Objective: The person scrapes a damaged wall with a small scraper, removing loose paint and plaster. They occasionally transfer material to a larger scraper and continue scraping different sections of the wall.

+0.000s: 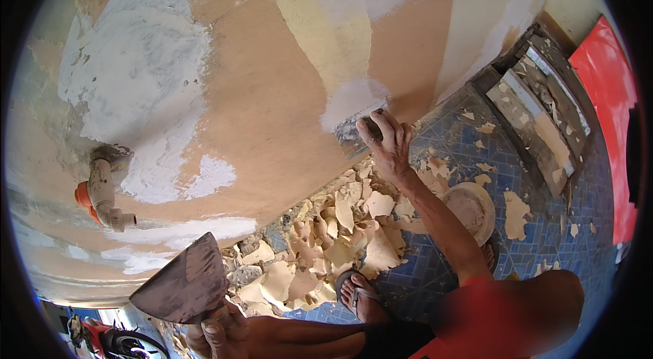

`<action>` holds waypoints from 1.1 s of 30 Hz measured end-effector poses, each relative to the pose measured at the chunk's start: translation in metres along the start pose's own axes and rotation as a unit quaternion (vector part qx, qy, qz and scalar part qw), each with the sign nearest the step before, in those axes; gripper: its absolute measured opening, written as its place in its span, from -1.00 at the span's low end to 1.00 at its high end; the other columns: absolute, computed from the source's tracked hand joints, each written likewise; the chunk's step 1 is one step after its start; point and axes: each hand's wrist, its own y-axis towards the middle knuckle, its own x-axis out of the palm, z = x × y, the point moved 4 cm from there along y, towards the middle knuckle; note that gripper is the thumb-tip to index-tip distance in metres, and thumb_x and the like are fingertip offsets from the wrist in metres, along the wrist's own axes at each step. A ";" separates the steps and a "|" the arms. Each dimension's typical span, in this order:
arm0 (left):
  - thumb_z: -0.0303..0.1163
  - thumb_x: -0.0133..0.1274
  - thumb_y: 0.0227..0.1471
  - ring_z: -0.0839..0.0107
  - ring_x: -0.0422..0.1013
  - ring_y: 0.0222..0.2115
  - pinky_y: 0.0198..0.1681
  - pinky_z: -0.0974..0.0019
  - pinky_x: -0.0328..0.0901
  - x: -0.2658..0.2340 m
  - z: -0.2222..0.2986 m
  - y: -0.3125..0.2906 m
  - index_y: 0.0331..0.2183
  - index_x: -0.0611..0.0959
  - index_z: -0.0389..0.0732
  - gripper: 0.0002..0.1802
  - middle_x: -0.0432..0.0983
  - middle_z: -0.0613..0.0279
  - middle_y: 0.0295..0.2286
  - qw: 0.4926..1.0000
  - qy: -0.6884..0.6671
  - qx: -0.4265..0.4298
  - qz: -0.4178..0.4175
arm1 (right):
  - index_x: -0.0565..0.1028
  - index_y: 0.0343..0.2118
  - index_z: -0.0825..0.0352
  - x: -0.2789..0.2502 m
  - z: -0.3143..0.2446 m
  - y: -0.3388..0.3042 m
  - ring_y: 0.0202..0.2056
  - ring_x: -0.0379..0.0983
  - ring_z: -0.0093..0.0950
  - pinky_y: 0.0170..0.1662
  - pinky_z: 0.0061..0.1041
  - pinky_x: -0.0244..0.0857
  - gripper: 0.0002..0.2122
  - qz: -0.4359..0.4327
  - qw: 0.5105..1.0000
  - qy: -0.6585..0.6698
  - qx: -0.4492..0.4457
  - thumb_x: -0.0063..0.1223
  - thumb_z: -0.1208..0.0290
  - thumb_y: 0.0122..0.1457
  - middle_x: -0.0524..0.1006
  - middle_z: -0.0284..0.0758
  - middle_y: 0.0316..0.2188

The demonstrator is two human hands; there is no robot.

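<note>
My right hand (388, 145) grips a putty knife (354, 131) and presses its metal blade flat against the lower part of a patched wall (272, 100), beside a fresh white patch of filler (350, 97). My left hand (221, 332) is at the bottom edge and holds a second, wider scraper (183, 284) with its dirty blade pointing up and left, away from the wall. The wall is orange-tan with yellow bands and several white filler patches.
A heap of peeled paint flakes (333, 236) lies on the blue tiled floor (537, 223) at the wall's foot. A round bowl of filler (471, 209) stands beside my arm. My sandalled foot (357, 294) is near it. A plastic pipe fitting (105, 196) juts from the wall. Wooden planks (537, 114) lean at right.
</note>
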 end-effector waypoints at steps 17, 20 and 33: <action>-0.20 0.08 0.36 0.31 0.35 -0.38 -0.46 0.44 0.29 -0.001 0.001 -0.003 -0.25 0.57 -0.23 -0.73 0.43 0.13 -0.36 1.000 0.027 0.001 0.000 | 0.40 0.08 0.46 0.016 0.008 -0.063 -0.13 0.28 -0.45 0.04 -0.46 0.23 -0.78 0.182 0.685 0.456 0.537 -0.13 0.55 0.45 0.37 -0.26 -0.08; -0.19 0.08 0.36 0.27 0.39 -0.34 -0.43 0.43 0.31 -0.003 -0.002 -0.005 -0.21 0.59 -0.25 -0.71 0.45 0.11 -0.32 1.000 -0.001 -0.016 0.025 | 0.42 0.09 0.46 0.030 0.000 -0.039 -0.08 0.29 -0.46 0.07 -0.45 0.22 -0.76 0.175 0.698 0.452 0.527 -0.07 0.52 0.44 0.35 -0.27 -0.03; -0.21 0.04 0.38 0.30 0.31 -0.41 -0.43 0.33 0.23 0.003 0.002 0.004 -0.32 0.60 -0.22 -0.71 0.34 0.22 -0.54 0.999 0.035 0.032 -0.014 | 0.48 0.29 0.21 -0.001 -0.156 -0.008 0.08 0.39 -0.34 0.05 -0.38 0.35 -0.41 0.030 0.927 0.257 0.273 0.08 0.79 0.17 0.45 -0.26 0.09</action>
